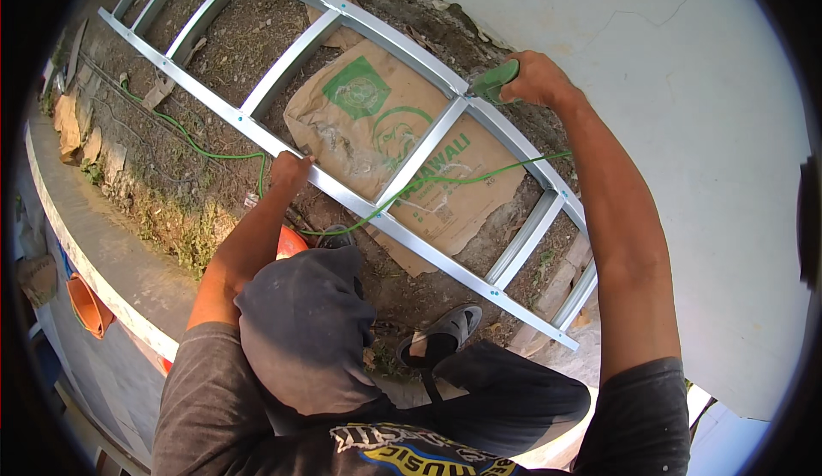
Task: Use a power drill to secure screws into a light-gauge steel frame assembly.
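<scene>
A long ladder-like frame of silvery metal channel (421,155) lies slantwise before me, with cross-pieces between its two rails. My left hand (293,173) is closed round the near rail, left of the middle. Farther off on the right, my right hand (539,80) grips a green power drill (495,80). The drill's front end points at the far rail, where a cross-piece meets it; its tip is too small to make out. Small bluish screw heads (495,292) show at several joints.
Under the frame, a flattened brown paper sack (342,125) covers part of the soil. A green cord (377,212) crosses the frame. The pale wall (685,133) rises at right. A concrete ledge (120,245) runs along the left; an orange container (89,306) sits beyond it. My sandalled foot (462,325) is near the rail.
</scene>
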`<state>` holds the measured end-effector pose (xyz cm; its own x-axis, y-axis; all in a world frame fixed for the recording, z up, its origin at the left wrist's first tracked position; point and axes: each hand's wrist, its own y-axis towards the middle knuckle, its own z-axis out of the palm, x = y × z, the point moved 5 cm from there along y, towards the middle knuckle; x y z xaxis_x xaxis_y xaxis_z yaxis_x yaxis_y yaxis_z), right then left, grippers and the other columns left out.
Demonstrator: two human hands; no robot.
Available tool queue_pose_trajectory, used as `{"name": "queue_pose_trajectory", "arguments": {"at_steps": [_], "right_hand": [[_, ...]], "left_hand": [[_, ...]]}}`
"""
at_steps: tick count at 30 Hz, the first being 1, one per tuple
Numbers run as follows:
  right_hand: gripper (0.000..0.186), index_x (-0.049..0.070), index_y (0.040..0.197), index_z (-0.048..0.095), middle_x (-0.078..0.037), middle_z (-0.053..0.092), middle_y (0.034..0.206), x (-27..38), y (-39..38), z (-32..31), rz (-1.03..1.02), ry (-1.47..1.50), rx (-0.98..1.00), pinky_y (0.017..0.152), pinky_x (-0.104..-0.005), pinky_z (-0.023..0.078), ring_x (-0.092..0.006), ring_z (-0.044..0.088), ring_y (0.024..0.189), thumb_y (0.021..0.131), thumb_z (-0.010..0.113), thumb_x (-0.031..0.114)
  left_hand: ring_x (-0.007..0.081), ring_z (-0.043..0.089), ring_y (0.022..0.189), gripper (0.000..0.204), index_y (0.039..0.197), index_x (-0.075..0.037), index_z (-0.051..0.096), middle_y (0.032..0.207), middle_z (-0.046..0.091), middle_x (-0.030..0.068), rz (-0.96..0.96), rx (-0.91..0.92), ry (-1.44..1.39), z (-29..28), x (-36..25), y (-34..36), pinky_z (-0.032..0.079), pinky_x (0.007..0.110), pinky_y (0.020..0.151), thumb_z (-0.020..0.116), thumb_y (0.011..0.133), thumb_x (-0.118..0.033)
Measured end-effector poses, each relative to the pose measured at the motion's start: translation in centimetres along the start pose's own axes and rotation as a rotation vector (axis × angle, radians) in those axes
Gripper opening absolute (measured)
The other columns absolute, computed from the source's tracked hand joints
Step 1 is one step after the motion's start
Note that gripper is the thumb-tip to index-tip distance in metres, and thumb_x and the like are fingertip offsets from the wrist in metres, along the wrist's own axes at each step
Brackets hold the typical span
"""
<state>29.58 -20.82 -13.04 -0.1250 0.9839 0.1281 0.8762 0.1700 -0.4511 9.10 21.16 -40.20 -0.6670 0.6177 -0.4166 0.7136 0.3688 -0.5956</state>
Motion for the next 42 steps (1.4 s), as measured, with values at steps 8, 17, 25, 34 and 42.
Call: {"name": "queue_pose_trajectory", "arguments": {"at_steps": [8, 17, 25, 34, 42], "right_hand": [[0.038, -0.004, 0.102, 0.067, -0.013, 0.069, 0.084, 0.1, -14.2, -2.3, 0.169, 1.009, -0.189, 0.060, -0.0311, 0.053, -0.0179, 0.064, 0.070, 0.072, 0.078, 0.017], [0.044, -0.005, 0.119, 0.060, -0.016, 0.069, 0.099, 0.5, -39.0, 1.9, 0.245, 1.801, -0.581, 0.066, -0.0356, 0.060, -0.0235, 0.070, 0.077, 0.079, 0.074, 0.007], [0.053, -0.006, 0.127, 0.059, -0.014, 0.069, 0.107, 2.9, -47.3, 6.5, 0.149, 1.925, -0.667, 0.080, -0.0336, 0.060, -0.0223, 0.070, 0.094, 0.077, 0.075, 0.002], [0.054, -0.007, 0.126, 0.057, -0.017, 0.069, 0.107, 4.6, -53.0, 6.6, 0.110, 1.902, -0.720, 0.077, -0.0377, 0.060, -0.0253, 0.070, 0.090, 0.075, 0.071, 0.004], [0.052, -0.006, 0.124, 0.058, -0.015, 0.069, 0.107, 4.6, -54.1, 7.1, 0.141, 1.847, -0.728, 0.076, -0.0365, 0.061, -0.0230, 0.069, 0.091, 0.075, 0.072, 0.003]], "left_hand": [[0.0342, 0.072, 0.078, 0.041, 0.084, 0.004, 0.071, 0.084, 0.072, 0.0205, -0.040, -0.004, -0.072, 0.0, 1.9, 0.4, 0.055, 0.044, 0.072, 0.075, 0.088, -0.037], [0.0245, 0.070, 0.084, 0.025, 0.124, 0.005, 0.054, 0.100, 0.068, 0.0153, 0.093, 0.730, -0.873, -8.3, -10.7, -8.6, 0.061, 0.035, 0.079, 0.046, 0.102, -0.004], [0.0228, 0.073, 0.092, 0.023, 0.121, 0.004, 0.058, 0.107, 0.070, 0.0168, 0.495, 0.751, -0.658, -16.5, -25.5, -25.0, 0.064, 0.029, 0.080, 0.053, 0.102, -0.009], [0.0305, 0.070, 0.105, 0.022, 0.119, 0.006, 0.060, 0.113, 0.068, 0.0202, 0.403, 0.992, -1.099, -7.7, -27.3, -35.9, 0.061, 0.038, 0.092, 0.054, 0.101, -0.006], [0.0270, 0.074, 0.091, 0.020, 0.105, 0.003, 0.063, 0.096, 0.071, 0.0163, 0.447, 1.056, -1.070, -4.3, -26.3, -36.4, 0.064, 0.035, 0.080, 0.060, 0.101, -0.017]]}}
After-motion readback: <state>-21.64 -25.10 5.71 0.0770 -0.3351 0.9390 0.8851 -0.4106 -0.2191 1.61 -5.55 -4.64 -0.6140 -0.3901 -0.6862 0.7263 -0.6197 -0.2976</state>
